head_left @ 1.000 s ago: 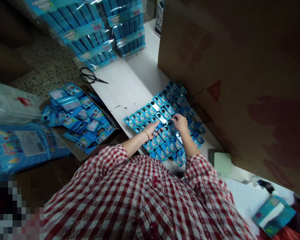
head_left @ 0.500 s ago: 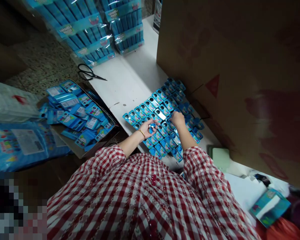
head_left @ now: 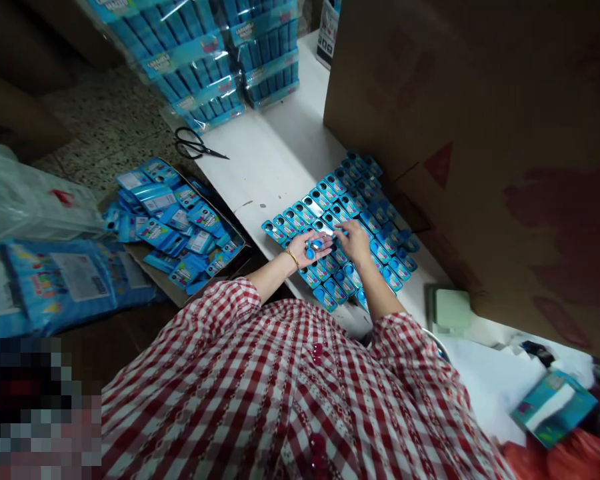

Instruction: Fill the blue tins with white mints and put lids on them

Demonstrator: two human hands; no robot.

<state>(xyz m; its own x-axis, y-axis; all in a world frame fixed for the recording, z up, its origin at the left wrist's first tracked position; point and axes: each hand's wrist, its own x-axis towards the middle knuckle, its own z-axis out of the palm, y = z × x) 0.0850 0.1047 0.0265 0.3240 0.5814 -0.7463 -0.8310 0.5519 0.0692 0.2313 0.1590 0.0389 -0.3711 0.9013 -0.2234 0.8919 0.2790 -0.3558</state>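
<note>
My left hand (head_left: 307,250) is palm up, cupping a few small blue round pieces (head_left: 311,252) with a shiny edge. A gold bracelet is on that wrist. Just to its right, my right hand (head_left: 355,241) has its fingertips pinched together above the packs; whatever they hold is too small to make out. Beneath both hands, rows of small blue packs (head_left: 325,297) with round openings lie side by side on the white table (head_left: 260,173). Dark circles show in the far rows, while blue discs sit in several near ones.
On the left is an open carton of loose blue packets (head_left: 170,223). Black scissors (head_left: 200,147) lie at the table's edge. Wrapped stacks of blue boxes (head_left: 190,60) stand at the back. A large cardboard box (head_left: 455,120) walls the right side, near a pale green block (head_left: 453,310).
My right hand has lifted off the packs and come closer to my left hand. The left palm has opened flatter, showing the blue pieces. The whole view has shifted slightly.
</note>
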